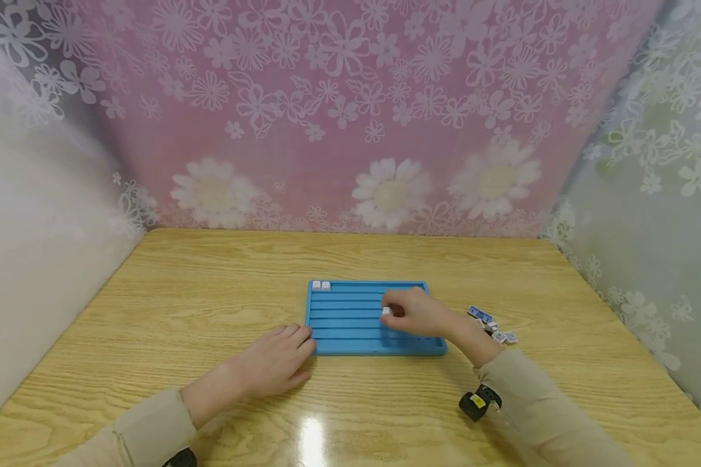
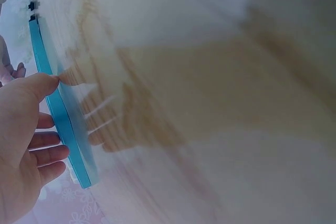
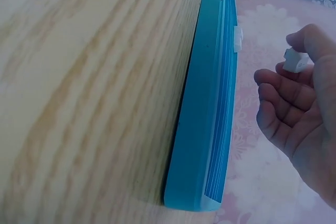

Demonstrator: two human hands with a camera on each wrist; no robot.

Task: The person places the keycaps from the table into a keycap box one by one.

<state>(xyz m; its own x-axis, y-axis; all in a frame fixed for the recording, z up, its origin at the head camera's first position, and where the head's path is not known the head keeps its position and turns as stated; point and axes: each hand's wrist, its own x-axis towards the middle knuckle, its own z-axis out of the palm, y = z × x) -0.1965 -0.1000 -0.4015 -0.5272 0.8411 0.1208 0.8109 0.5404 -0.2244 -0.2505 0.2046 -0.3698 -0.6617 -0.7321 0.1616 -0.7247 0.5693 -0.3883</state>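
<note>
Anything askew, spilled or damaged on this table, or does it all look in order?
Nothing stands out. The blue tray lies flat and square on the wooden table, two white tiles sit neatly in its far left corner, and the spare tiles form a loose heap beside its right end. The right hand pinches one tile.

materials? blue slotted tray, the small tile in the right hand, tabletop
Blue tray: likely moulded plastic, uniform matte colour, ribbed rows. Tile pinched by right hand: white, hard-looking, probably plastic or resin. Table: wood-grain surface, glossy; the glare suggests varnish or laminate.
</note>
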